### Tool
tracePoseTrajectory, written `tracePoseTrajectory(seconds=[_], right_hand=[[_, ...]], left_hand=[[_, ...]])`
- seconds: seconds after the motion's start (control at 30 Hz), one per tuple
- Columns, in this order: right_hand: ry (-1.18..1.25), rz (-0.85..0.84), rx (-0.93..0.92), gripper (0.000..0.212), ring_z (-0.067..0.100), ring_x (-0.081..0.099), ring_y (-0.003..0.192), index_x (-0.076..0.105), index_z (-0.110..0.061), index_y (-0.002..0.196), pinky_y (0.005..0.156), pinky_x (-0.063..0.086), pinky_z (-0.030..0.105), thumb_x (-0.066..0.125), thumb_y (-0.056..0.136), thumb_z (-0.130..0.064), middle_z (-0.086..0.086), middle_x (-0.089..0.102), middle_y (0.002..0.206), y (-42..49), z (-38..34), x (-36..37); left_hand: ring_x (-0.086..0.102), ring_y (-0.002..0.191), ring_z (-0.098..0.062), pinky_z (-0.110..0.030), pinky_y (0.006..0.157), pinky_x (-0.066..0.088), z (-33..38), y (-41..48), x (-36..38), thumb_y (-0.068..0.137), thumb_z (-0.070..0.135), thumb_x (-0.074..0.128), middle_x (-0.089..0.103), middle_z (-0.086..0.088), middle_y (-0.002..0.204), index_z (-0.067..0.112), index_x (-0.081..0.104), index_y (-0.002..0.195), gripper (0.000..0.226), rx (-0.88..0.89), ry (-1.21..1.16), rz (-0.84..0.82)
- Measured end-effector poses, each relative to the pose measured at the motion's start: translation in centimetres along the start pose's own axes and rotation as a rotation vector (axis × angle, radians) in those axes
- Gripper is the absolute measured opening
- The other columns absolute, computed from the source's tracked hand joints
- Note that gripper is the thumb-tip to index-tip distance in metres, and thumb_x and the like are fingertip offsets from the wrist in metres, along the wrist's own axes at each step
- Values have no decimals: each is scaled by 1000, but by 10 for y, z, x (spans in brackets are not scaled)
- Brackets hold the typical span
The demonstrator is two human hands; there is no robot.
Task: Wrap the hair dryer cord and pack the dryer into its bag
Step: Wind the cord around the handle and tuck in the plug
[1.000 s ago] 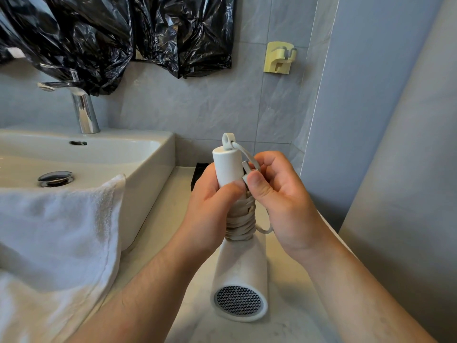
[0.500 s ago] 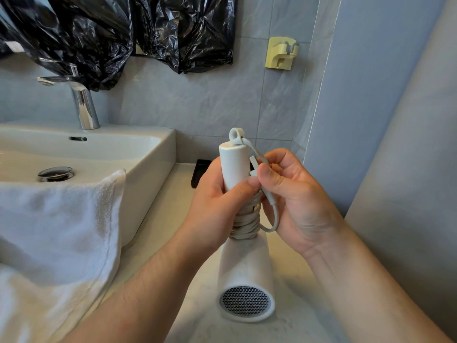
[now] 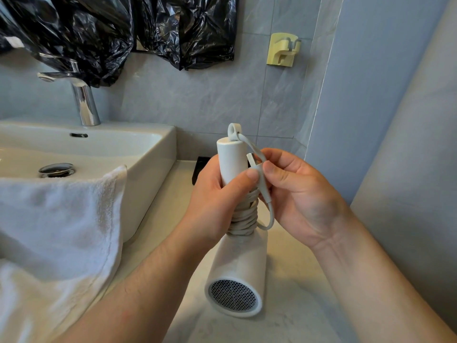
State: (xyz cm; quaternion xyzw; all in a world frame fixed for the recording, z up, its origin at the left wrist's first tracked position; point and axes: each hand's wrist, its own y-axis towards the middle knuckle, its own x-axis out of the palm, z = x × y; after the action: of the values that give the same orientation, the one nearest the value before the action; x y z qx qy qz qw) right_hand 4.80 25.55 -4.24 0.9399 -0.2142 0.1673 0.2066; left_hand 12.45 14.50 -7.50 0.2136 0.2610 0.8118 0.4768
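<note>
Fingers of the left hand (image 3: 217, 201) curl round the handle (image 3: 231, 159) of a white hair dryer (image 3: 239, 263), thumb laid across its front. The right hand (image 3: 296, 194) pinches the plug (image 3: 257, 177) of the cord (image 3: 243, 219) between thumb and forefinger, its other fingers loosely bent behind.

The setting is a pale marbled counter (image 3: 296, 305), just right of a white sink (image 3: 153, 154) with a white towel (image 3: 61, 219) draped over its front rim. The dryer is held between the two hands, low over the counter; whether its barrel touches the surface cannot be told.

The handle stands nearly upright, free end up. The short barrel runs down and toward the camera, its round honeycomb grille (image 3: 233, 295) facing the viewer. The left hand grips the upper half of the handle, and the right hand's fingertips meet the left thumb at the handle's right side.

The dryer is smooth, matte white. The off-white cord is coiled in tight turns round the lower handle, below the left thumb. One slack loop bows out to the right and rises to the plug, which lies against the handle with a flat prong pointing up. A small hanging ring (image 3: 233, 129) tops the handle.
</note>
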Motion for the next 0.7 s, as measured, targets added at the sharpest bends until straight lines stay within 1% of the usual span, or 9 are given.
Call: tracePoseTrajectory(seconds=[0.1,0.17,0.27,0.3,0.4,0.53,0.63,0.7], right_hand=[[-3,8,18,15,17,62,69,74,-14,74,67,54,24,60,73,-8,8,67,77,-1,-2,0],[0,9,26,13,19,58,73,72,-12,79,70,53,25,60,73,-8,10,65,81,0,-1,-1],[2,27,38,14,22,56,77,67,-9,85,76,48,30,63,71,-8,11,62,84,0,-1,-3],[-1,30,37,13,22,56,77,66,-9,84,77,46,31,64,71,-8,11,62,83,0,-1,-4],[-11,37,35,12,23,54,79,64,-8,84,80,41,33,65,73,-6,12,59,84,0,-1,-4],[-5,38,10,13,21,55,76,61,-7,86,79,45,30,64,74,-6,11,59,81,-1,-2,-3],[-68,40,-57,8,19,57,74,63,-8,84,75,50,27,65,76,-6,10,60,79,-2,1,-1],[-138,45,-107,5,16,58,72,65,-10,80,72,52,24,63,77,-7,9,61,78,-3,2,1]], left_hand=[[63,80,-27,-43,71,52,-1,1,0,75,39,65,67,-15,87,1,62,106,49,-22,-12,-9],[62,81,-31,-46,72,52,-1,1,0,76,38,65,65,-20,88,-1,61,105,49,-31,-31,-1],[60,82,-35,-56,74,51,-2,1,1,76,38,66,63,-31,89,-4,60,105,52,-37,-55,17],[60,81,-36,-57,74,50,-2,2,1,76,38,65,62,-31,88,-6,59,105,53,-39,-61,18],[59,81,-35,-51,75,49,-3,3,1,77,37,64,62,-25,86,-11,56,104,56,-41,-80,-3],[57,79,-31,-45,74,46,-4,3,2,77,37,63,62,-19,83,-11,57,100,54,-45,-109,-10],[59,73,-22,-33,68,49,-3,3,1,79,34,62,64,-8,77,-1,60,94,38,-48,-111,-14],[58,70,-19,-28,63,48,-3,2,1,82,31,62,62,-6,74,3,61,91,30,-57,-131,-10]])
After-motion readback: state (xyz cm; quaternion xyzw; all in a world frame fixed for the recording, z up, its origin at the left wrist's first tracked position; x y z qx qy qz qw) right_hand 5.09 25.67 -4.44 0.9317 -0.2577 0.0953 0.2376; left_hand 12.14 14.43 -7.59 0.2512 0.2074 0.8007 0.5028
